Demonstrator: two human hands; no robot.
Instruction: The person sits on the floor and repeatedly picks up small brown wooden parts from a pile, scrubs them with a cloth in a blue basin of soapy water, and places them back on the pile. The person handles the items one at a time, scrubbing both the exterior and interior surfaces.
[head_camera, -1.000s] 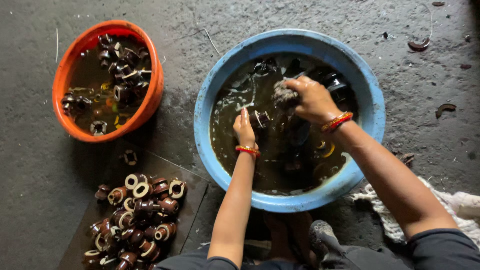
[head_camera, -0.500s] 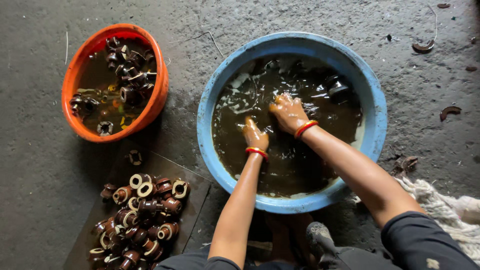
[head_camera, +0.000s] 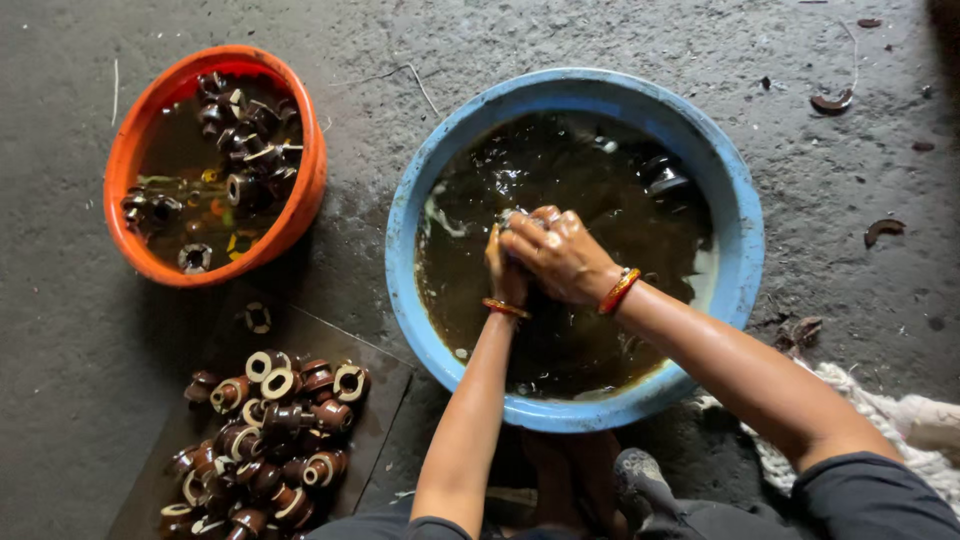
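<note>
1. Both hands are clasped together over the middle of the round blue plastic basin (head_camera: 745, 230); right hand (head_camera: 560, 255) curls over the left hand (head_camera: 505, 268), fingers closed around something small and pale at the fingertips, mostly hidden, so I cannot tell what it is.
2. Skin is wet and glossy; an orange-red bangle (head_camera: 619, 291) sits on the right wrist, and a similar one on the left.
3. Basin holds dark brown murky water (head_camera: 560, 160), surface rippled, a little pale foam near the left wall. Rim is scuffed and stained.
4. Dark round objects (head_camera: 662, 175) break the water at the far right of the basin, well apart from the hands.
5. A smaller round orange plastic tub (head_camera: 310, 190) stands to the left, apart from the basin, also filled with brown water and dark brown spool-shaped ceramic pieces (head_camera: 240, 130).
6. A heap of glossy brown spool-shaped pieces with white rims (head_camera: 275, 420) lies on a dark flat board (head_camera: 385, 400) at lower left, near the left elbow.
7. One loose ring-shaped piece (head_camera: 258, 318) lies between tub and heap.
8. Floor is rough grey concrete (head_camera: 60, 330), wet around the basin; broken brown shards (head_camera: 884, 229) are scattered at right.
9. A whitish woven rag (head_camera: 900, 415) sits by the right forearm.
</note>
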